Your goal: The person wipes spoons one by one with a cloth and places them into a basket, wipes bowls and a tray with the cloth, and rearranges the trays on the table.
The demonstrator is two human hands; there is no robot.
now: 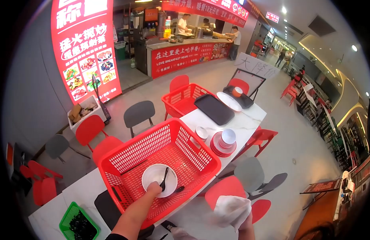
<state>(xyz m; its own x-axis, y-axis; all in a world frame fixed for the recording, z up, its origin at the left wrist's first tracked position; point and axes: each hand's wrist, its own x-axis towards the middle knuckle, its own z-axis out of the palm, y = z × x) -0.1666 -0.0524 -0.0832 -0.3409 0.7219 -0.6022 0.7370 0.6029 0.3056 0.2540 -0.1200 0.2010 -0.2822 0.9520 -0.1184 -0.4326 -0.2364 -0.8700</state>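
Note:
My left hand [153, 189] reaches into a large red plastic basket [151, 140] and grips the near rim of a white bowl [151, 175]. Inside the bowl rests a black spoon [165, 178], close to my fingers. A second dark spoon [179, 189] lies on the basket floor beside the bowl. Low on the right, my right hand [245, 225] is closed around a crumpled white cloth [232, 209]; the cloth covers most of its fingers.
Stacked red plates [223, 151] with a white bowl [228, 136] on top stand right of the basket. Beyond are a black tray [214, 109], a white oval plate [229, 101] and another red basket [183, 105]. A green basket [69, 218] holds black spoons. Chairs surround the table [251, 120].

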